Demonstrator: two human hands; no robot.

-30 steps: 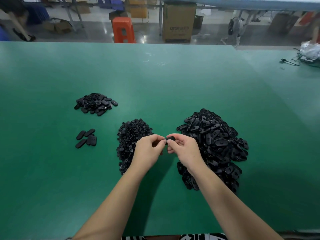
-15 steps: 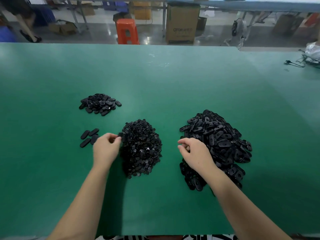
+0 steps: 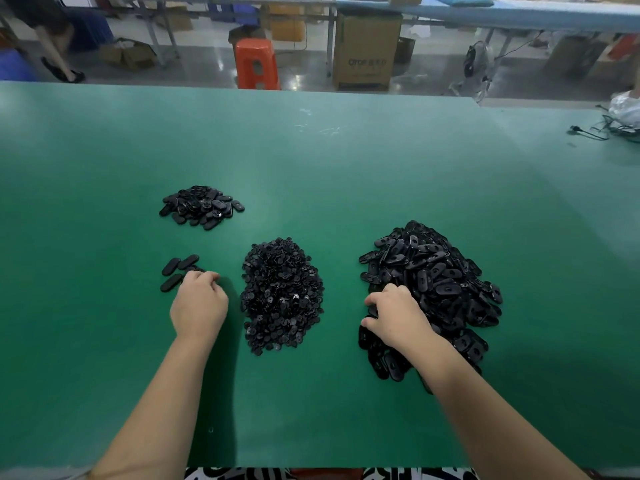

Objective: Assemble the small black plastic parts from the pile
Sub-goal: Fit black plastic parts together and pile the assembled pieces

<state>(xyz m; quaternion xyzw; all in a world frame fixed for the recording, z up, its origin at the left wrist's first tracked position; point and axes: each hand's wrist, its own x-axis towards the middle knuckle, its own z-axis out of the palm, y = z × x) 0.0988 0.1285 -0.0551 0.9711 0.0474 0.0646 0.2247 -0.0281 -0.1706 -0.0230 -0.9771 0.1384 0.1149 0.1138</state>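
Pile [image 3: 440, 278] under right hand [image 3: 394, 315]

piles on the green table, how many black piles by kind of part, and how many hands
Piles of long oval parts: 2, the big right pile and the small far left pile
Piles of small round parts: 1, the middle pile
Hands: 2, left hand and right hand
Total: 5

A green table [image 3: 346, 161] carried three piles of black plastic parts: oval shells [image 3: 440, 271] right, small round pieces [image 3: 282, 292] centre, finished ovals [image 3: 201, 206] far left, with loose ovals [image 3: 180, 268] nearer.
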